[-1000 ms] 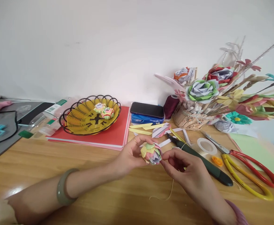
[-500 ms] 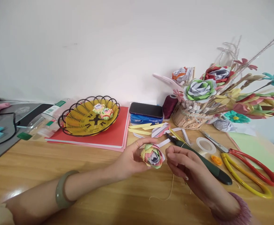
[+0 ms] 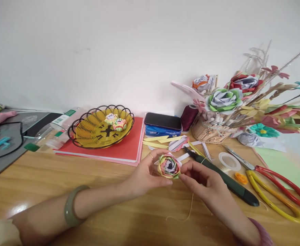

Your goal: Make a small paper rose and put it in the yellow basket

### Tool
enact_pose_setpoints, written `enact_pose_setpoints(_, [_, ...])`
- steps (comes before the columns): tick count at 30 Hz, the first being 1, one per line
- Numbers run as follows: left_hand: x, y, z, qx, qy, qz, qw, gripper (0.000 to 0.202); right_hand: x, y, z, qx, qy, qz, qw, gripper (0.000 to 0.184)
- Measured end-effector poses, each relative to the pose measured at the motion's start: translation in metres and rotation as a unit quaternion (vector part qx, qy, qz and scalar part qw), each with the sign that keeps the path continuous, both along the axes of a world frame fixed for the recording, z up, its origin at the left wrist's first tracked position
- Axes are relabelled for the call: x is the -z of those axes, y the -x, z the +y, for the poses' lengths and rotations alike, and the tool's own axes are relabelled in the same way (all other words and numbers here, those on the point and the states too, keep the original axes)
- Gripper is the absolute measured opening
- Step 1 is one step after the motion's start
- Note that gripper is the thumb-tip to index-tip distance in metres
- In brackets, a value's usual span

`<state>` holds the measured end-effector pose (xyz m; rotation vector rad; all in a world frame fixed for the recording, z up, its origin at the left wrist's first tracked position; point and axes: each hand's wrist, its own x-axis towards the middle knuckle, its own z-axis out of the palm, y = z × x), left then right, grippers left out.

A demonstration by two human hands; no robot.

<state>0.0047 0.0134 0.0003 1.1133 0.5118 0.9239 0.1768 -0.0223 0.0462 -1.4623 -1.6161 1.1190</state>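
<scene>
My left hand [image 3: 150, 172] grips a small folded paper flower [image 3: 169, 166] by its left side, thumb below and fingers behind. Its petals are yellow, pink and green around a white centre, which faces me. At the flower's right edge, the thumb and index finger of my right hand [image 3: 203, 179] are pinched against the outer petals. From beneath the right hand a thin beige thread [image 3: 191, 208] trails onto the table. Two similar paper flowers [image 3: 119, 124] lie in a yellow woven basket [image 3: 88, 128] on red paper.
Beyond my hands lie yellow and white paper strips [image 3: 157, 143] and a phone [image 3: 162, 121] on a blue packet. To the right are dark green pliers [image 3: 229, 182], red-and-yellow-handled scissors [image 3: 280, 177], a ribbon spool [image 3: 229, 161] and a pot [image 3: 211, 131] of craft flowers. Plastic bottles [image 3: 44, 135] lie left.
My right fingers have moved in from beside the flower to its right edge. The flower has tilted to face me more. The whole view has shifted slightly.
</scene>
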Motion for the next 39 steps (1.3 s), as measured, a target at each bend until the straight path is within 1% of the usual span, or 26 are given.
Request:
enact_pose_setpoints(4, [-0.003, 0.001, 0.000, 0.050, 0.062, -0.002, 0.997, 0.076, 0.005, -0.003, 0.001, 0.009, -0.050, -0.044, 0.998, 0.019])
enact_pose_setpoints(5, [-0.005, 0.002, 0.000, 0.065, 0.080, -0.010, 0.995, 0.075, 0.006, -0.004, 0.002, 0.014, -0.060, -0.051, 0.997, 0.019])
enact_pose_setpoints(7, [-0.008, 0.002, 0.000, 0.079, 0.118, -0.027, 0.990, 0.067, 0.007, -0.006, 0.002, 0.018, -0.070, -0.057, 0.996, 0.020])
enact_pose_setpoints(10, [-0.010, 0.002, -0.001, 0.060, 0.156, -0.039, 0.985, 0.054, 0.006, -0.007, 0.001, 0.015, -0.071, -0.055, 0.996, 0.020])
enact_pose_setpoints(12, [-0.010, 0.002, -0.001, 0.036, 0.170, -0.043, 0.984, 0.050, 0.005, -0.006, 0.000, 0.017, -0.073, -0.058, 0.995, 0.018])
enact_pose_setpoints(14, [-0.010, 0.002, 0.000, 0.029, 0.174, -0.042, 0.983, 0.049, 0.005, -0.005, 0.000, 0.017, -0.087, -0.070, 0.994, 0.016])
enact_pose_setpoints(19, [-0.009, 0.005, 0.001, 0.103, 0.148, -0.001, 0.984, 0.054, 0.009, -0.006, 0.001, 0.026, -0.152, -0.100, 0.983, 0.013])
enact_pose_setpoints(21, [-0.009, 0.006, 0.001, 0.108, 0.141, 0.005, 0.984, 0.055, 0.010, -0.007, 0.001, 0.031, -0.170, -0.110, 0.979, 0.011])
enact_pose_setpoints(23, [-0.010, 0.007, 0.001, 0.101, 0.140, 0.001, 0.985, 0.054, 0.010, -0.007, 0.002, 0.031, -0.174, -0.118, 0.977, 0.010])
enact_pose_setpoints(27, [-0.013, 0.007, 0.001, 0.092, 0.150, -0.016, 0.984, 0.052, 0.007, -0.006, 0.002, 0.020, -0.155, -0.133, 0.979, 0.011])
enact_pose_setpoints(31, [-0.014, 0.007, 0.003, 0.124, 0.180, -0.037, 0.975, 0.050, 0.006, -0.006, 0.001, 0.017, -0.158, -0.141, 0.977, 0.014])
enact_pose_setpoints(33, [-0.013, 0.007, 0.005, 0.138, 0.192, -0.028, 0.971, 0.050, 0.005, -0.005, 0.000, 0.014, -0.170, -0.144, 0.975, 0.014])
enact_pose_setpoints(35, [-0.011, 0.006, 0.006, 0.144, 0.202, 0.000, 0.969, 0.053, 0.005, -0.004, -0.001, 0.000, -0.187, -0.152, 0.971, 0.013])
enact_pose_setpoints(39, [-0.011, 0.005, 0.004, 0.161, 0.198, 0.070, 0.964, 0.060, 0.002, -0.002, -0.004, -0.061, -0.212, -0.165, 0.961, 0.011])
